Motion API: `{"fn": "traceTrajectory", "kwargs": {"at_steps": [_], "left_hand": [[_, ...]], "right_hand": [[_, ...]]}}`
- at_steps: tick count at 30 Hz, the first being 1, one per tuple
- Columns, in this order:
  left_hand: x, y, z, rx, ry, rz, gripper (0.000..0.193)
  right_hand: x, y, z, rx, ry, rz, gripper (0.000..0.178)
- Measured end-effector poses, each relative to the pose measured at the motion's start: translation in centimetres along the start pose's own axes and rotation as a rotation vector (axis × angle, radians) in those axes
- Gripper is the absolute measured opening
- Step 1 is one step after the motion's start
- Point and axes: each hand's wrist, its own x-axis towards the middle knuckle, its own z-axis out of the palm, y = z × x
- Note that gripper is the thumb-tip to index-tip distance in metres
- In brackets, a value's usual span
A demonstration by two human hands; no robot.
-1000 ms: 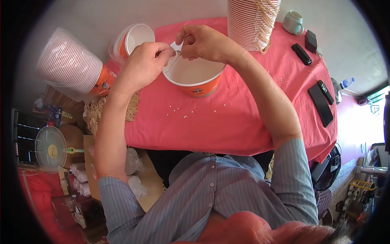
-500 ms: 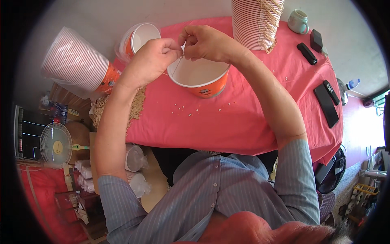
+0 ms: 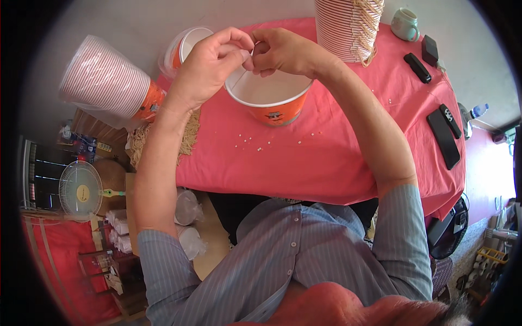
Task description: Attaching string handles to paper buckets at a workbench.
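Note:
A paper bucket (image 3: pixel 278 112), orange outside and white inside, stands on the pink cloth before me. Over its far left rim my left hand (image 3: pixel 215 62) and my right hand (image 3: pixel 284 51) meet, fingertips pinched close together. Between them they grip a thin cord (image 3: pixel 238 80), mostly hidden by the fingers; a short length shows against the bucket's inner wall. Beyond my left forearm lies a bundle of tan cords (image 3: pixel 189 136). A tall stack of buckets (image 3: pixel 348 30) with tan cord handles rises past my right hand.
Wrapped buckets (image 3: pixel 106 79) lean at the left, near another bucket (image 3: pixel 196 39) in plastic. Small white bits (image 3: pixel 259 149) dot the pink cloth (image 3: pixel 283 176). A mug (image 3: pixel 405 24), a black phone (image 3: pixel 443 140) and small black devices (image 3: pixel 417 68) sit at the right.
My hands have drawn closer together, with the left fingers raised and curled toward the right. Less of the cord shows now. The whole view has shifted slightly.

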Motion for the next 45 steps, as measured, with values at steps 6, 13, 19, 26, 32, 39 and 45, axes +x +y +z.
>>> {"fn": "traceTrajectory", "kwargs": {"at_steps": [6,13,19,26,32,39,45], "left_hand": [[-0.5,-2.3,-0.1,-0.183,0.016,0.044,0.013],[-3.2,-2.8,-1.0,0.096,0.147,-0.005,0.027],[-2.8,-1.6,1.9,0.175,0.219,0.150,0.026],[-2.2,-1.9,2.6,0.138,0.263,0.087,0.020],[-3.1,-1.9,2.1,0.434,0.355,0.204,0.018],[-7.0,-7.6,1.8,0.247,0.512,0.198,0.014],[-7.4,-10.7,3.0,-0.033,0.536,0.114,0.016]], "right_hand": [[-0.4,-0.6,-0.6,-0.079,0.016,0.066,0.031],[-1.5,-3.0,-2.6,-0.011,-0.013,0.051,0.023],[-2.1,-3.6,-1.9,-0.004,-0.021,-0.022,0.020],[-2.4,-4.2,-1.7,-0.103,0.043,-0.070,0.017],[-2.5,-3.9,-2.1,-0.229,0.098,-0.129,0.019],[-4.4,-7.7,-4.8,-0.382,0.281,0.050,0.024],[-2.3,-1.9,-6.2,-0.584,0.361,-0.086,0.027]]}}
